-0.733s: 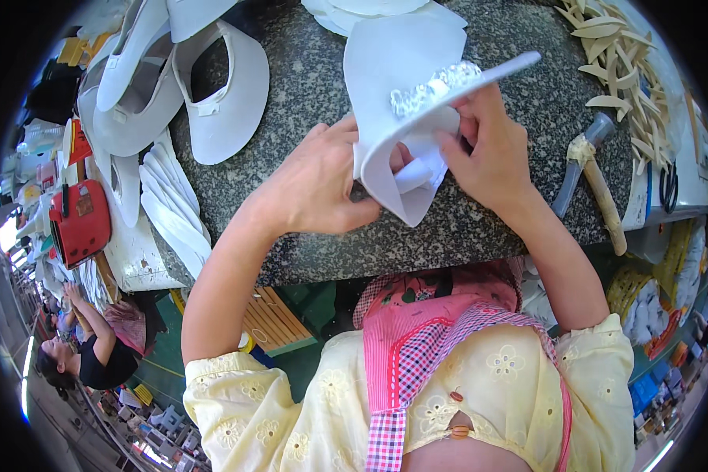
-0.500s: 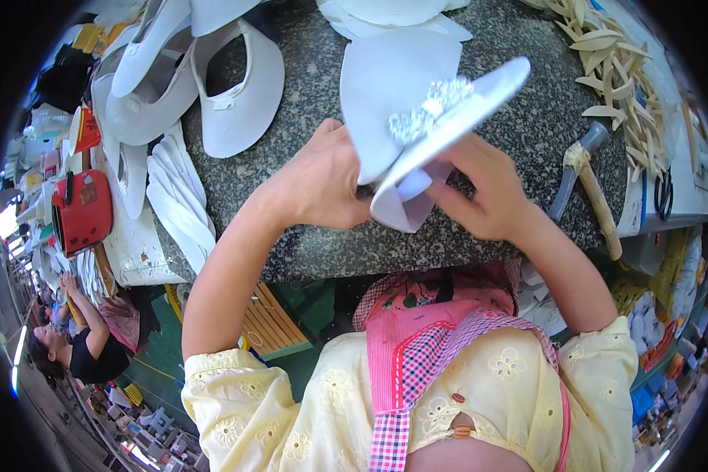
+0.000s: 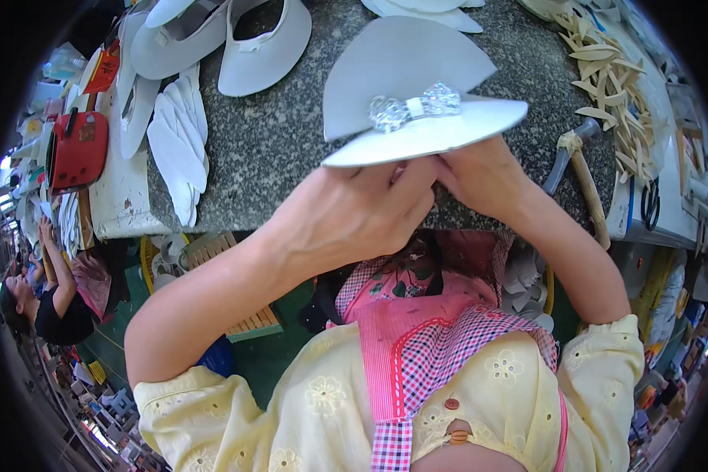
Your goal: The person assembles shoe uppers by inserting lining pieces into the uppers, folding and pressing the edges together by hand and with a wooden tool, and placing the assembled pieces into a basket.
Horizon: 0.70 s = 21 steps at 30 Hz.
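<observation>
In front of me I hold up a white shoe upper [image 3: 448, 134] with a sparkling clear-stone bow [image 3: 417, 108] across its middle. One wide flap of it stands up at the back, and the front flap tilts toward me. My left hand [image 3: 362, 204] is closed at its near underside, the fingers curled in below the edge. Right beside it, my right hand [image 3: 480, 177] grips the same underside with thumb and fingers together. What the fingertips pinch there is hidden by the upper and the hands.
More white uppers [image 3: 271, 59] lie at the far left, near a stack of white pieces [image 3: 179, 145]. On the right of the speckled stone slab [image 3: 259, 149] are a hammer [image 3: 586, 185], beige crescent pieces [image 3: 606, 86] and black scissors [image 3: 650, 203]. A red case [image 3: 79, 153] and a co-worker [image 3: 55, 303] are left.
The upper has turned from a steep slant to nearly level, its bow now facing me. My left hand has moved under its near edge, and both hands have come together.
</observation>
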{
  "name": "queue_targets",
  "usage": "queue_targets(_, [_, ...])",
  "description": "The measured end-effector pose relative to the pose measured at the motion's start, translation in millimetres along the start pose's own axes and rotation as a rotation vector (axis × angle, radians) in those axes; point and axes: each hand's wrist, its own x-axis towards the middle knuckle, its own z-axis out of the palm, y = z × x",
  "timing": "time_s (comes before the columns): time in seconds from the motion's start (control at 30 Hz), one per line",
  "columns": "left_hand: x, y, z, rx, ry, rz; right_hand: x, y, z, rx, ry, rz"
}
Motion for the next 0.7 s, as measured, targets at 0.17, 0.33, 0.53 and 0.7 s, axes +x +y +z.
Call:
queue_targets(0.17, [-30.8,-2.0,11.4,0.07,0.051,-0.058,13.0,-16.6,16.4,-0.054,0.163,0.047])
queue_targets(0.33, [-51.8,-20.0,17.2,0.205,0.057,-0.06,34.1,-21.6,25.3,-0.111,0.232,0.216])
queue_targets(0.53, [-71.3,0.9,27.4,0.075,0.099,-0.159,38.7,-16.1,30.8,-0.321,0.304,0.066])
queue_targets(0.7, [-77.8,6.6,26.3,-0.042,0.039,-0.33,25.5,-25.9,32.7,-0.285,0.266,-0.08])
